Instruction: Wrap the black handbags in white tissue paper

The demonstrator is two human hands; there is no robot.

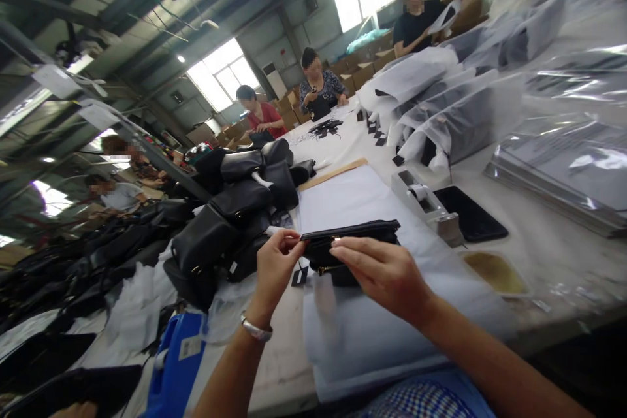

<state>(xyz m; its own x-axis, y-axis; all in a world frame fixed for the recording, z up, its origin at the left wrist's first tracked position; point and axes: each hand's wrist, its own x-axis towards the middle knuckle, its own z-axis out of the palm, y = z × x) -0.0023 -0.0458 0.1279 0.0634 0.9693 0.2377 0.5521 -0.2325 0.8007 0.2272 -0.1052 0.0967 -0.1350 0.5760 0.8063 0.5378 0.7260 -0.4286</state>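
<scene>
A small black bag (362,230) with a zipped top is held above the white paper sheets (343,192) on the table. The thumb and fingers of my left hand (278,264) pinch its left end by the zip. My right hand (392,277) lies across the bag's front, fingers together and fingertips near a small bright fitting; its thumb is hidden. A black tag (299,276) hangs below the bag's left end. Under the right hand, the bag's lower part is partly covered.
Black bags (240,202) are heaped on the left, beside a blue plastic object (179,356). To the right are a tape dispenser (426,206), a dark phone (473,212), a shallow dish (496,272) and stacked clear plastic sheets (563,170). Wrapped bags (441,98) and co-workers are beyond.
</scene>
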